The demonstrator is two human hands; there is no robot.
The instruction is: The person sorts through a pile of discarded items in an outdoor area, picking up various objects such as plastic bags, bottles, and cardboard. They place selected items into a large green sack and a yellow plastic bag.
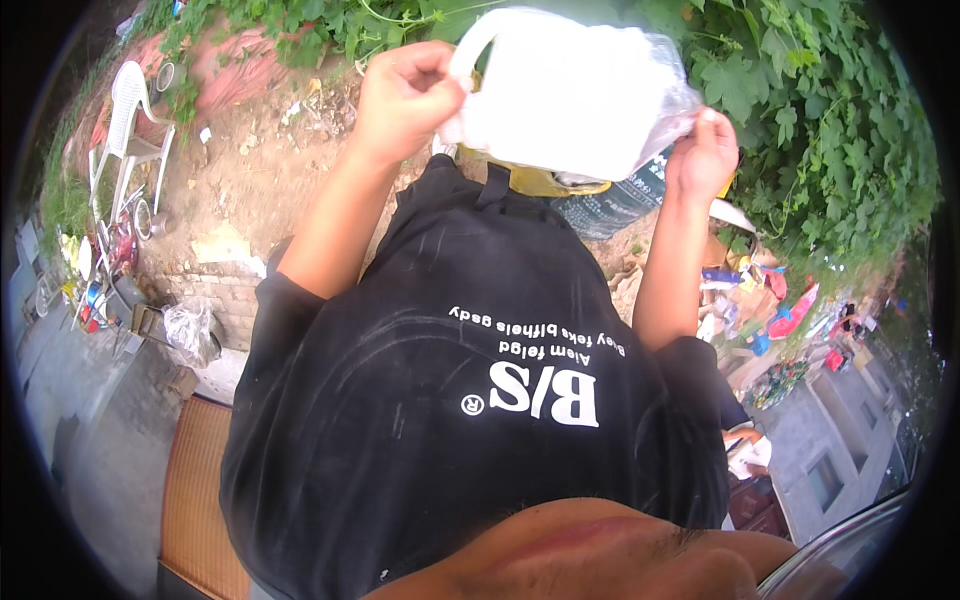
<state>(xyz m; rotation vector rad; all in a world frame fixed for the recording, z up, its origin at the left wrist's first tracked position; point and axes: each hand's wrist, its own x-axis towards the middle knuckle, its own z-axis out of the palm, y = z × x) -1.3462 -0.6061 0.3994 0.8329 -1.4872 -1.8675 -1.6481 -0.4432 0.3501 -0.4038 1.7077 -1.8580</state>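
Note:
An overexposed white container with a handle (570, 90), seemingly plastic, is held up in front of me between both hands. My left hand (412, 97) is closed around the lower end of its curved handle. My right hand (701, 157) pinches crumpled clear plastic film (664, 131) along the container's right side. Glare washes out the container's surface, so its details cannot be made out. Beneath it are a yellow plastic bag (536, 181) and a dark green printed sack (615, 206), both partly hidden.
Leafy vines (795, 112) grow ahead and to the right. At left, a white plastic chair (131, 135) stands on dirt ground (240, 157). Mixed litter (757, 300) lies at right. Behind me, another person's hand (742, 435) is beside white paper (748, 456). A woven mat (199, 487) lies lower left.

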